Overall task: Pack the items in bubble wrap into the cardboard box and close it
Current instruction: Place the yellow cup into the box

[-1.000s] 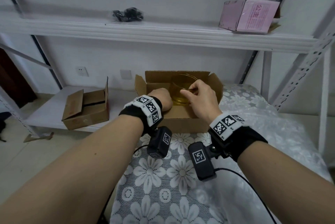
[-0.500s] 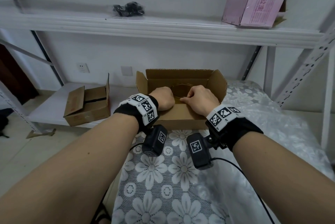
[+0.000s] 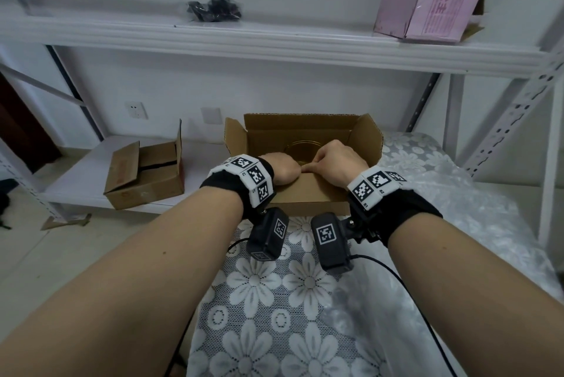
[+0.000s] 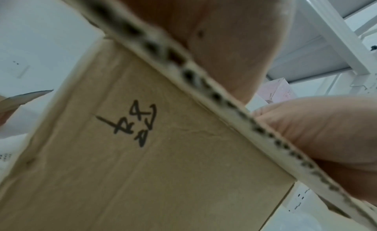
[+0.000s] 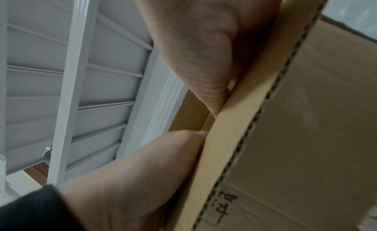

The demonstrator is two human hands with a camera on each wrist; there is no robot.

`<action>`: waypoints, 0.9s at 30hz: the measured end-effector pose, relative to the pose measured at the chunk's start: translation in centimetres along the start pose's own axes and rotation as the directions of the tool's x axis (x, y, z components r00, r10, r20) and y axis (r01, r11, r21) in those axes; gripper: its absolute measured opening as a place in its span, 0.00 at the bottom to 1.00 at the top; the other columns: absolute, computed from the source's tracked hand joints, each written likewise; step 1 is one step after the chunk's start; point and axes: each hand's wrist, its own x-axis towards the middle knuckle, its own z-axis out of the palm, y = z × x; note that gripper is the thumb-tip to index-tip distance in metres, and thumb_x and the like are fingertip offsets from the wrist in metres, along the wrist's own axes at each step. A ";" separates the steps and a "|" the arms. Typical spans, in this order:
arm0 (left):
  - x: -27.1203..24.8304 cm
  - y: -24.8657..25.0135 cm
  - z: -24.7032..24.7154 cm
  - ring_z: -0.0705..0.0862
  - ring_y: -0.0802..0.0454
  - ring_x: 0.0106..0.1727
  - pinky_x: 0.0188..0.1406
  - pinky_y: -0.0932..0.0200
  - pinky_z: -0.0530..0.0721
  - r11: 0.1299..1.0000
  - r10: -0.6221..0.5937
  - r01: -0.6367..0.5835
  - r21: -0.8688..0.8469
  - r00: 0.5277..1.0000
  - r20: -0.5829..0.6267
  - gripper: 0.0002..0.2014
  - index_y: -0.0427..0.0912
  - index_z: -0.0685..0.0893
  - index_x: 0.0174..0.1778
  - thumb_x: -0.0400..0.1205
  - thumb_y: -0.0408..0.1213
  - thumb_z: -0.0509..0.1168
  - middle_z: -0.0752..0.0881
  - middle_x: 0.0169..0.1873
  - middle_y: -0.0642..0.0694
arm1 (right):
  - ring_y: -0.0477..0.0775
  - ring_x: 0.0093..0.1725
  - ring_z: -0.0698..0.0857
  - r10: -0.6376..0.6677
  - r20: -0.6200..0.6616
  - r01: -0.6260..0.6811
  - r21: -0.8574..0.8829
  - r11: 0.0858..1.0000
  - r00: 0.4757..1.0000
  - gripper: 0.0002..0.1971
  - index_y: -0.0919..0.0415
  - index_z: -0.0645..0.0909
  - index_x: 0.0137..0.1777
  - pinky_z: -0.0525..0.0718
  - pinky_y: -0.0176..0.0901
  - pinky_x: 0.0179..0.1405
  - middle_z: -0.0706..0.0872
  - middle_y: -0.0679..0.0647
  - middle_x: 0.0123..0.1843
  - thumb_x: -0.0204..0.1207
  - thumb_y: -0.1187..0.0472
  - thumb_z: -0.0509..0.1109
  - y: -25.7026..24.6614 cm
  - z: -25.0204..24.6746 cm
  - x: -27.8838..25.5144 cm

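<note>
Brown cardboard fills most of what I see at my wrists: the cardboard box sits on the counter, which is covered with a lace cloth of white flowers, and it is the landmark for everything else. Both my forearms reach forward side by side to its near flap. My left hand is curled into a fist over the flap's top edge, knuckles up; in the left wrist view the thumb presses the corrugated edge from one side and the palm lies on the other, so it grips the flap. My right hand sits just beside it, almost touching, with its fingers bent down over the same edge and the thumb pinching the cardboard from the other face. Black handwriting marks the outer side of the flap.

Inside the box, beyond my hands, lies a round amber-tinted item, half hidden by my knuckles; I cannot tell whether it is wrapped. The far flap and both side flaps stand up.

Left of the box, a second open carton rests on a low white shelf. Above the box, a higher shelf carries a pink box to the right and a black bundle to the left.
</note>
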 end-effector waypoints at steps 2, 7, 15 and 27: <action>0.1 -0.4 -0.1 0.80 0.46 0.53 0.51 0.55 0.76 1.000 -0.007 0.006 -0.016 0.997 -0.073 0.18 0.35 0.80 0.61 0.87 0.43 0.52 0.83 0.56 0.39 | 0.58 0.49 0.87 0.019 0.017 -0.019 -0.008 1.000 1.000 0.19 0.58 0.87 0.46 0.86 0.57 0.54 0.89 0.56 0.48 0.68 0.42 0.75 -0.2 -0.1 0.2; -0.5 -0.7 -0.3 0.81 0.47 0.49 0.49 0.56 0.81 1.000 -0.020 0.015 -0.026 0.979 -0.201 0.13 0.36 0.82 0.59 0.85 0.37 0.57 0.83 0.51 0.41 | 0.56 0.51 0.86 0.014 0.051 -0.012 -0.032 0.999 0.999 0.18 0.58 0.86 0.49 0.84 0.55 0.56 0.87 0.55 0.50 0.74 0.43 0.70 -0.3 -0.4 -0.2; -1.9 -0.3 0.0 0.83 0.43 0.60 0.59 0.51 0.83 0.997 0.026 -0.050 -0.055 0.932 -0.362 0.16 0.39 0.82 0.65 0.83 0.34 0.57 0.83 0.62 0.41 | 0.56 0.54 0.82 -0.128 -0.198 0.116 -0.068 0.991 0.972 0.15 0.58 0.82 0.59 0.80 0.49 0.53 0.85 0.56 0.58 0.83 0.49 0.61 0.3 -1.0 -2.9; -3.1 0.6 0.6 0.83 0.45 0.60 0.56 0.56 0.81 0.987 0.063 -0.105 -0.122 0.949 -0.310 0.18 0.41 0.81 0.68 0.84 0.33 0.56 0.82 0.64 0.42 | 0.61 0.55 0.83 -0.192 -0.144 0.184 -0.071 0.980 0.971 0.17 0.60 0.82 0.59 0.81 0.53 0.56 0.86 0.59 0.56 0.85 0.54 0.54 1.2 -1.4 -5.0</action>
